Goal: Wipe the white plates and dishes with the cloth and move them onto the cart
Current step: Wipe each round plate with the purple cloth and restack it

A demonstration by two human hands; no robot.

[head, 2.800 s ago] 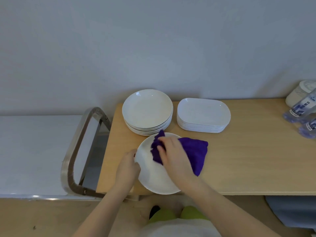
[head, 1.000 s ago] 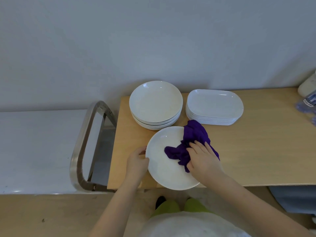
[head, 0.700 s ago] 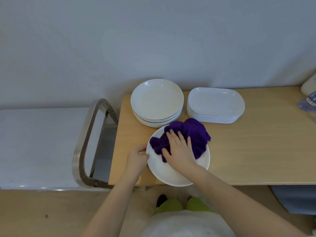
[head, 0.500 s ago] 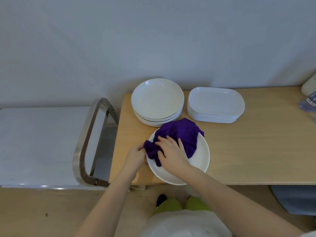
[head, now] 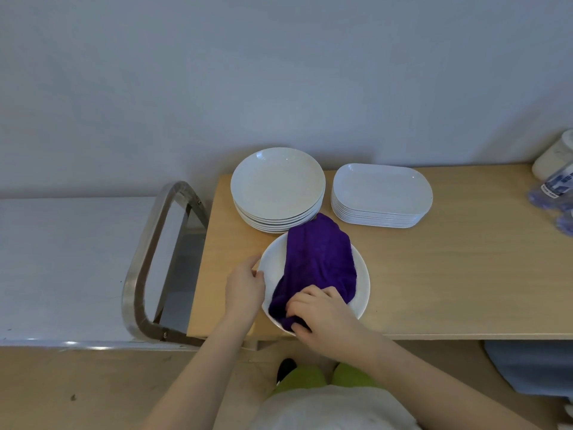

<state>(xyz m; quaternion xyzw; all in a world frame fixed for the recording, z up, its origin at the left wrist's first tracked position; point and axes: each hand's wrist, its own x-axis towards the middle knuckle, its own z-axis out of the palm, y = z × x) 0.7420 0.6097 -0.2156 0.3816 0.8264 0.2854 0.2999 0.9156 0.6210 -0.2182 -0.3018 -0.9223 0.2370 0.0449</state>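
Observation:
A round white plate (head: 362, 276) lies near the front edge of the wooden table (head: 465, 274). A purple cloth (head: 319, 259) is spread across it. My right hand (head: 322, 315) presses the near end of the cloth, fingers curled into it. My left hand (head: 245, 287) grips the plate's left rim. Behind the plate stand a stack of round white plates (head: 277, 184) and a stack of oblong white dishes (head: 381, 193).
The cart (head: 62, 259) with a white top and a steel handle (head: 145, 262) stands left of the table. Plastic bottles (head: 555, 187) and a white container (head: 552, 156) sit at the table's right end. A wall rises right behind the table.
My right hand has drawn the cloth from the plate's upper left toward the near rim, and the cloth now trails out flat behind it. My left hand stays on the left rim.

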